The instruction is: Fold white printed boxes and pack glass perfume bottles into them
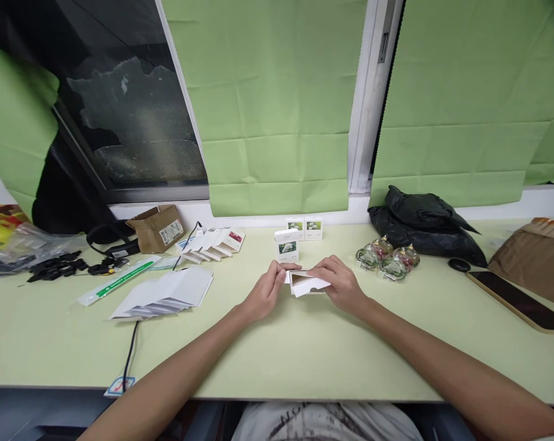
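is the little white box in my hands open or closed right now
Open. The small white box lies on its side between the left hand and right hand, its end flap folded out and the brown inside showing.

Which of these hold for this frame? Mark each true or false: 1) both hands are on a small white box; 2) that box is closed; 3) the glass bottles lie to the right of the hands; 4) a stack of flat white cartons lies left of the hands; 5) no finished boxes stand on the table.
1) True: the left hand and right hand hold the small white box between them.
2) False: its end is open, with the brown inside showing.
3) True: the glass bottles lie right of the hands, before the black bag.
4) True: the flat white cartons lie to the left.
5) False: three upright boxes stand behind the hands.
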Demonstrator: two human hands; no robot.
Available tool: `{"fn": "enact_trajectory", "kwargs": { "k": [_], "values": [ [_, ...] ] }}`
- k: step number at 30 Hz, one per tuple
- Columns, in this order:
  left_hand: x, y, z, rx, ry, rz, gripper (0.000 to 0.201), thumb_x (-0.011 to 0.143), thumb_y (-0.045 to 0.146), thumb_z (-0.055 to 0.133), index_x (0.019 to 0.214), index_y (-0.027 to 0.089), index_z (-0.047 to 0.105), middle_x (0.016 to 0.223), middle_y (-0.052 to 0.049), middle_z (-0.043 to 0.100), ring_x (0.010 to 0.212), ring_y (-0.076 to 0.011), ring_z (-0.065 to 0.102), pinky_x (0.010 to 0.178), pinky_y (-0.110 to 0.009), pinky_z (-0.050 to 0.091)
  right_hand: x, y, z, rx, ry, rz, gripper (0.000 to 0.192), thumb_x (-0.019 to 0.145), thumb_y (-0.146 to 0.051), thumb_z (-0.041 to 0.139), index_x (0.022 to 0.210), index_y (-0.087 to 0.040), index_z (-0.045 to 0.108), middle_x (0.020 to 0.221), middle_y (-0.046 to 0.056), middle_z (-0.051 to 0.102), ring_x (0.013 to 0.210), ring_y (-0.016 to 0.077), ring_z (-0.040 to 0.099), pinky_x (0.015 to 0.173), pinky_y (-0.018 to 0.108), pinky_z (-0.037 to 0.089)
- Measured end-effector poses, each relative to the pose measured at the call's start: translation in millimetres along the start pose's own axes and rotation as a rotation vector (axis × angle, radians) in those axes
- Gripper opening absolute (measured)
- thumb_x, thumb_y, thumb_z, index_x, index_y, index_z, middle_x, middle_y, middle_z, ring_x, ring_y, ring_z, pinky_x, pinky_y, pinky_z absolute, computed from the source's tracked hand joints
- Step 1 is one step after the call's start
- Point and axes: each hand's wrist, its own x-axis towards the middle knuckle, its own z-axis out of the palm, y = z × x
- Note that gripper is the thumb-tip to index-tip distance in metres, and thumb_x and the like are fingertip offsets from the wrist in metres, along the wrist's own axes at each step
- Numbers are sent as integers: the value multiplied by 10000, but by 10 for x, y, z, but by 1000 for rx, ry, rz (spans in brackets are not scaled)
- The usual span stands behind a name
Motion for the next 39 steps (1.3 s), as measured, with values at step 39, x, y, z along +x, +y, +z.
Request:
{"fn": "enact_trajectory", "kwargs": {
  "k": [39],
  "values": [
    [-77, -90, 61, 52, -85, 55, 304, 1105, 460, 284, 1221, 244, 464, 1469, -124, 586, 1317, -255, 581, 1065, -464, 467, 116, 90, -214, -328, -343, -269, 223, 1033, -110, 489, 1071, -203, 688, 1110, 94, 728, 974, 216, 643, 837, 364, 536]
  ]
}}
